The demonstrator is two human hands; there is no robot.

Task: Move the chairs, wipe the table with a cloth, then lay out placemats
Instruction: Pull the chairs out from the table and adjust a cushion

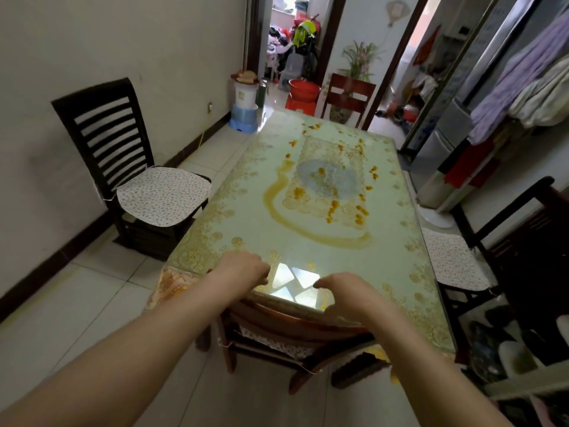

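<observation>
Hiding most of the near chair [292,322], the table [308,254] edge and both forearms cover its seat. Left hand [243,269] and right hand [341,291] curl over its top rail, possibly gripping; can't tell. Four chairs counted: left chair [123,167] by the wall, far chair [351,94], right chair [452,260] cut off. Orange stains [360,215] on the tabletop.

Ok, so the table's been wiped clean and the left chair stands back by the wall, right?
Not clean. The head view shows orange smears and blobs across the table, so it has not been wiped. The left chair does stand back by the wall.
</observation>
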